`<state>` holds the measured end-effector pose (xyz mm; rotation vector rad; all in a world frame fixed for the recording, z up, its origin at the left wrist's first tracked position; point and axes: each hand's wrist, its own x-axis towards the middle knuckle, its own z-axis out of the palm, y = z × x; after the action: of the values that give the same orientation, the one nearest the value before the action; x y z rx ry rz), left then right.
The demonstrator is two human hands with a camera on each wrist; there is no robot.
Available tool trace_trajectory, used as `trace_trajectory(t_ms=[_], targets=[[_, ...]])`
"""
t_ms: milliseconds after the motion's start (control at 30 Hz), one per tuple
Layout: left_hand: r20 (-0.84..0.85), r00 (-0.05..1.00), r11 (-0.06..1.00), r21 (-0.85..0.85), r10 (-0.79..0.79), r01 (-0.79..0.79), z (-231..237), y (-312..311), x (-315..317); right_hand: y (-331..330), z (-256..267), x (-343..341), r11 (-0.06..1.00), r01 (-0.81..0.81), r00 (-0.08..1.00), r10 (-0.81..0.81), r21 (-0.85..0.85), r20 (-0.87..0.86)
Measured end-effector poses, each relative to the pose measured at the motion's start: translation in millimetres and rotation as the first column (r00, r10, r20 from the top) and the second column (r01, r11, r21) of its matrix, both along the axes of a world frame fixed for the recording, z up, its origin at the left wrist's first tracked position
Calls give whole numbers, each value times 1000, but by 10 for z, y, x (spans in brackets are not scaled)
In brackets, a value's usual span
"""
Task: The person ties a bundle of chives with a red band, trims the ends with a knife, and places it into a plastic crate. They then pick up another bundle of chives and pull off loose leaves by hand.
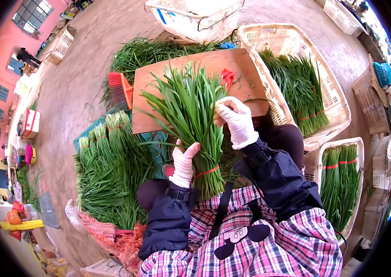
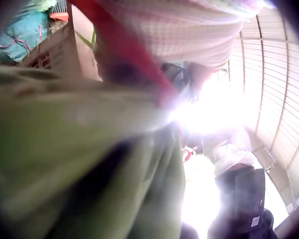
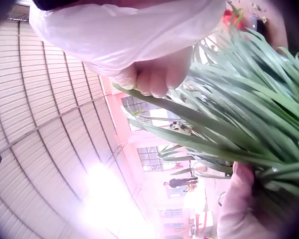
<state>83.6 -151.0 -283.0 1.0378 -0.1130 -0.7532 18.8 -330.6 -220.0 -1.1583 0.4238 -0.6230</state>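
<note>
A bundle of long green leaves (image 1: 200, 115) with a red band near its stem ends stands over the lap. The gloved left hand (image 1: 182, 161) grips its left side just above the band, thumb across the front; in the left wrist view the stems (image 2: 84, 149) blur close to the lens. At the bundle's upper right is the gloved right hand (image 1: 237, 121), fingers curled. Bare fingertips (image 3: 157, 82) show in the right wrist view, pinching one long leaf (image 3: 189, 122) at its end. The left thumb (image 3: 243, 174) presses the leaves there.
A brown board (image 1: 151, 76) with a red item (image 1: 227, 77) lies ahead, beside a red brush (image 1: 120, 87). Banded bundles are piled at left (image 1: 112, 175). Crates with more bundles stand at right (image 1: 338, 106) and lower right (image 1: 360, 161); a white crate (image 1: 214, 23) stands beyond the board.
</note>
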Motion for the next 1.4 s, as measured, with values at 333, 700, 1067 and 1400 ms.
trace_trajectory(t_ms=[333,700,1067,1400], targets=[[44,999,999,39,30,-31,-51,98,37,-1285,725,-201,848,531,790,-492,-6,366],[-18,998,997,38,60,-60,-16,100,46,-261,177,-612,941,-109,980,48,-319,-195],[-37,996,994,79,79,-76,-25,65,-24,567,-805,244,956,38,997,-58,-292,-58],[-6,997,967,241,81,-77,-33,90,-23,-7,-557,189,812,87,977,-182,-577,-110]])
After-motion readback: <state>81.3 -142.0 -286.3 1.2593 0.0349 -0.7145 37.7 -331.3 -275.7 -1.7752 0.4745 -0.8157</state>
